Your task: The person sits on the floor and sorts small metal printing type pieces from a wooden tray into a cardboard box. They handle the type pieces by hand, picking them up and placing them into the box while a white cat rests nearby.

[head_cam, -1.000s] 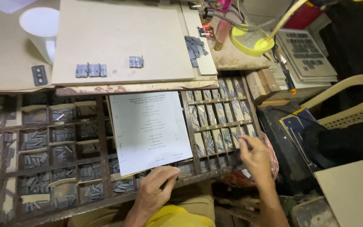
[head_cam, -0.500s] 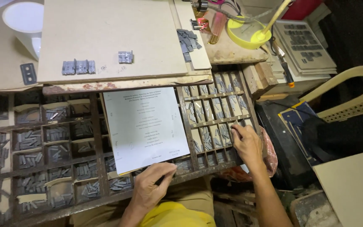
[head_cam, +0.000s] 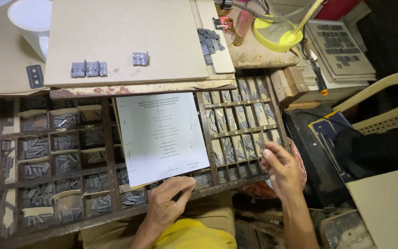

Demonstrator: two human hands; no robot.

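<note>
Head view is showing a wooden type case [head_cam: 107, 152] lying across the person's lap below the desk [head_cam: 5, 55], its many small compartments holding grey metal type pieces [head_cam: 38, 147]; the narrow compartments at its right end are holding slimmer pieces standing on edge. A printed sheet [head_cam: 162, 138] is lying over the middle of the case. The left hand [head_cam: 169, 203] is resting at the sheet's lower edge, fingers curled together onto the paper and the case's front rail. The right hand [head_cam: 282, 168] is hovering at the case's lower right corner, thumb and fingertips pinched on a small metal type piece [head_cam: 262, 144]. On a board [head_cam: 125, 27] above the case, short rows of assembled type [head_cam: 88, 69] are sitting. A yellow dish [head_cam: 275, 32] is holding a stick near the desk's far right corner.
</note>
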